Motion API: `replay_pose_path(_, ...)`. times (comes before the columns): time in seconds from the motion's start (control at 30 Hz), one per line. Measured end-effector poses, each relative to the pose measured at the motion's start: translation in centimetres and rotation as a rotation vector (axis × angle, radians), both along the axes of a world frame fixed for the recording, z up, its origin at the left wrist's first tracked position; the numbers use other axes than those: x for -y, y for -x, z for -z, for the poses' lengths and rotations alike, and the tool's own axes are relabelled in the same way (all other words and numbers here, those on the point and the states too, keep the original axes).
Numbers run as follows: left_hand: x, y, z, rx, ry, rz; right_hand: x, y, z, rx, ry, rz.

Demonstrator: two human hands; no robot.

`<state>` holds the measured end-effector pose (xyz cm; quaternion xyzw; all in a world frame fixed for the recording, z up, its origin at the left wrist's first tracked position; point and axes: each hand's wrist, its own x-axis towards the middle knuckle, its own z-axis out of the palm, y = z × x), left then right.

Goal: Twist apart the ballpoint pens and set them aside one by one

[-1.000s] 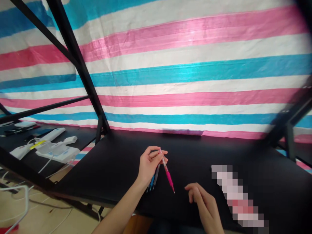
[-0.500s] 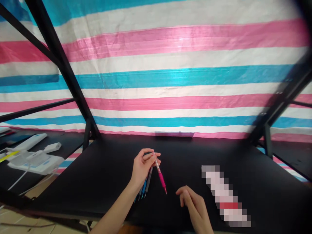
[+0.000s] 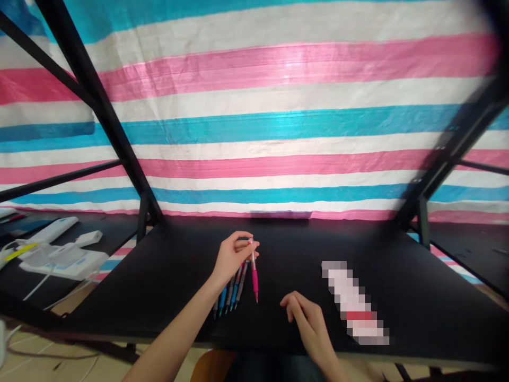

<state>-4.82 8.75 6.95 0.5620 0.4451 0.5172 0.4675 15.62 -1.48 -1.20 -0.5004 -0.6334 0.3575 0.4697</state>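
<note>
Near the middle of the black table, my left hand (image 3: 234, 257) pinches a pink pen (image 3: 255, 278) by its upper end, with the tip pointing down toward me. Just left of it, partly under my left hand and wrist, several blue and grey pens (image 3: 229, 294) lie side by side on the table. My right hand (image 3: 306, 321) rests at the front, right of the pink pen, with its fingers curled together; whether anything is in them is hidden. A blurred-out pale pink and white item (image 3: 353, 302) with a red band lies to its right.
The black table (image 3: 178, 244) stands between black metal frame bars (image 3: 107, 122). A striped sheet (image 3: 278, 127) hangs behind. On another surface at the left are white power strips (image 3: 75, 264), cables and a yellow strip.
The pink pen has swung to a more upright angle and sits closer to the row of pens, more of which now shows. The view has shifted slightly.
</note>
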Motion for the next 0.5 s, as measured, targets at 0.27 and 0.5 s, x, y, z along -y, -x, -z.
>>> replay_pose_path(0.27,-2.3,-0.6,2.2,-0.654,-0.055,0.087,-0.1,-0.1,0.1,0.006,-0.027,0.029)
replay_pose_path(0.5,-1.2,-1.3,4.0,-1.105,-0.157,0.056,-0.2,-0.1,0.2,0.005,-0.045,0.033)
